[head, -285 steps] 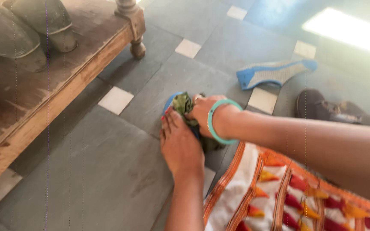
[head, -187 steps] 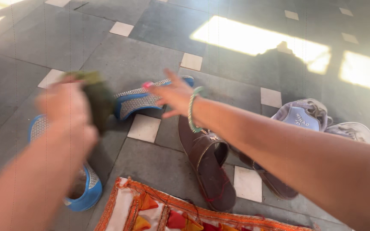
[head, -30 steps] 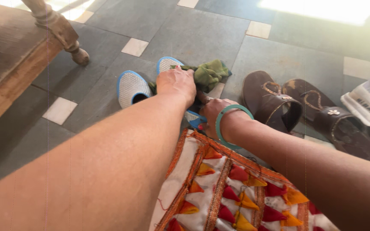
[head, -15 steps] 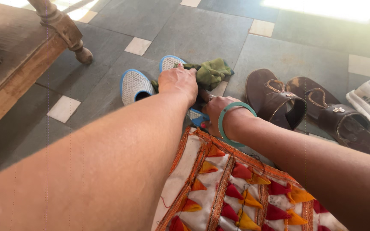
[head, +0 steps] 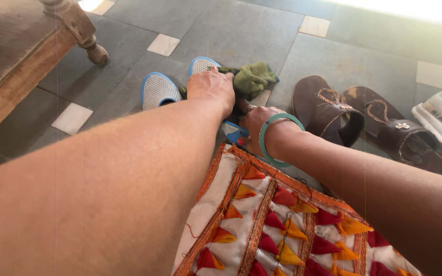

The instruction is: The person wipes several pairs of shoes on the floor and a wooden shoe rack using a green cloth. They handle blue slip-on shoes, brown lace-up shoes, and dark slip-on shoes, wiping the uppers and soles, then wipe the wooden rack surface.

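The left hand (head: 212, 89) pressed a green cloth (head: 249, 79) onto a blue shoe (head: 216, 97) at upper centre; the right hand (head: 254, 125) gripped its heel, just below; the shoe's length ran up-frame.

a: where does the view sit?
b: one head-worn camera, tilted steeply down at the tiled floor (head: 129, 87), close over both forearms.
a: which way?
b: forward, wooden bench (head: 11, 66) upper left, shoes upper right.
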